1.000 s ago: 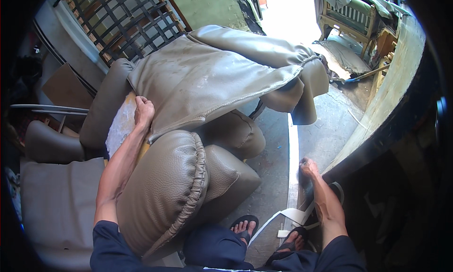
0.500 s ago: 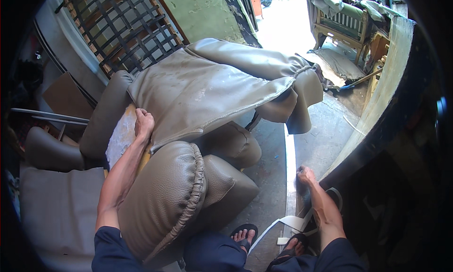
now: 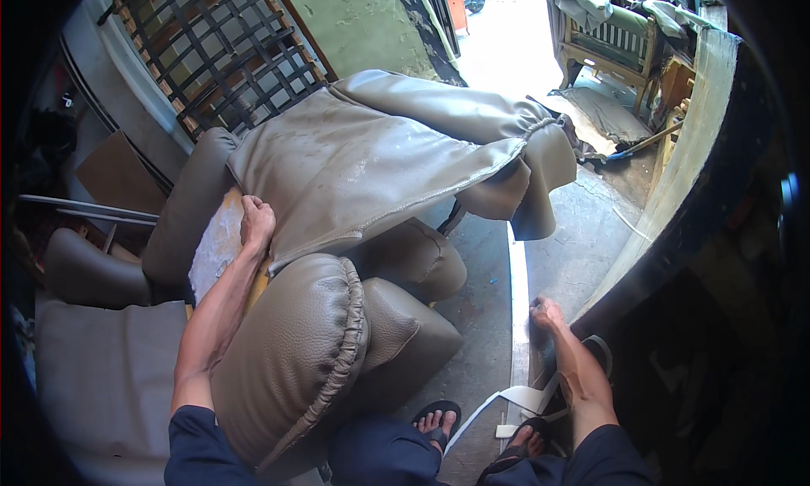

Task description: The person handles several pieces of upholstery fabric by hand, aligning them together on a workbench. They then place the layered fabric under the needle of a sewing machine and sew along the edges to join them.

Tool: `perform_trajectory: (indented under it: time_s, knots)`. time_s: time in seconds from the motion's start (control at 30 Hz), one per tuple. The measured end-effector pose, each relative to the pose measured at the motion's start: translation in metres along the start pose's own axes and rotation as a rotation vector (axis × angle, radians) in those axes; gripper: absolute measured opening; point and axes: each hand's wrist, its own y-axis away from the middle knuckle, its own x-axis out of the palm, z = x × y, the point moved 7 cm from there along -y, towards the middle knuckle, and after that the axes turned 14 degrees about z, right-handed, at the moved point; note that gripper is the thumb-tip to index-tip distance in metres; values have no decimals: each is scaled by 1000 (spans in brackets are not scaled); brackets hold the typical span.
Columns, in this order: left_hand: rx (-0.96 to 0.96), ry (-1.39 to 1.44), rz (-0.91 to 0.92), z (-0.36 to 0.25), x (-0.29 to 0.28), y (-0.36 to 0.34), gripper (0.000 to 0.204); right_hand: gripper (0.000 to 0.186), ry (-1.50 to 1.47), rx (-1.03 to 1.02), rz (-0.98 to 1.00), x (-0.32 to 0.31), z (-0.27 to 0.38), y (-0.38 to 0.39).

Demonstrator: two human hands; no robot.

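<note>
A taupe leather-look cover [image 3: 337,161] is draped over a padded sofa, and its pale inner seam runs along the near right edge. My left hand [image 3: 257,222] is closed on the cover's left border, beside exposed yellow and white foam [image 3: 218,241]. Close to my left forearm bulges a padded arm [image 3: 291,342] with a gathered, ruched edge. Lower and to the right, my right hand [image 3: 548,312] is closed beside a long white strip [image 3: 520,317]; what its fingers hold, if anything, is hidden.
A flat taupe piece [image 3: 110,368] lies at the left. White straps [image 3: 523,396] loop around my sandalled feet. Webbing on a frame [image 3: 219,51] leans at the back left. A wooden board edge [image 3: 696,140] curves along the right, and a wooden chair frame [image 3: 609,56] stands behind.
</note>
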Motion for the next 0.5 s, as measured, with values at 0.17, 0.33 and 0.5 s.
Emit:
perform_trajectory:
  time_s: [0.17,0.33,0.5]
  knots:
    - [-19,-6,17,13,6,2,25,27,13,-12,6,8,-3,-2]
    - [-8,5,17,10,4,5,25,27,14,-15,-3,4,-4,5]
    - [-12,5,14,6,3,3,25,29,5,-23,-7,1,3,6]
